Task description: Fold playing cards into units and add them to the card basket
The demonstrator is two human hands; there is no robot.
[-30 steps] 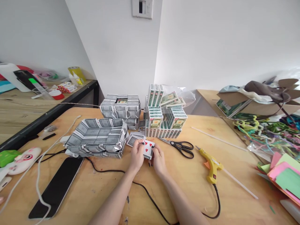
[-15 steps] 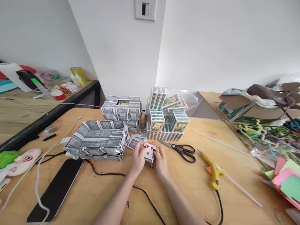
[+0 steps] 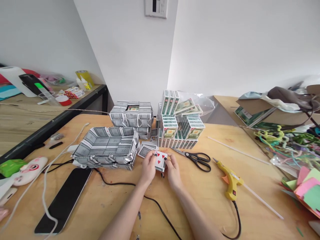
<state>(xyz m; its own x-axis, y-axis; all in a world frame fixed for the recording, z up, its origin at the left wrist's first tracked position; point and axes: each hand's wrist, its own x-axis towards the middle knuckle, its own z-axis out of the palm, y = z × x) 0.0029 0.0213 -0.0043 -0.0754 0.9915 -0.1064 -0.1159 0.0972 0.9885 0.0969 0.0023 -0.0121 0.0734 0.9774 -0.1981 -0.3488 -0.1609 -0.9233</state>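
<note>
Between my two hands is a playing card with red hearts facing up and a patterned strip along its near edge. My left hand pinches its left side, and my right hand grips the right side. Just beyond my left hand, several loose cards lie face down. A tray built of folded cards stands to the left, with a block-like card structure behind it. Black-handled scissors lie to the right of my hands, their blades toward the loose cards.
Stacked card boxes stand at the back. At right lie a yellow glue gun, a glue stick and coloured paper. A dark phone and white cable are at left; a black cord crosses the table.
The view has shifted slightly, so the scene sits a little further right. Both hands still hold the card, with its near edge tilted slightly differently.
</note>
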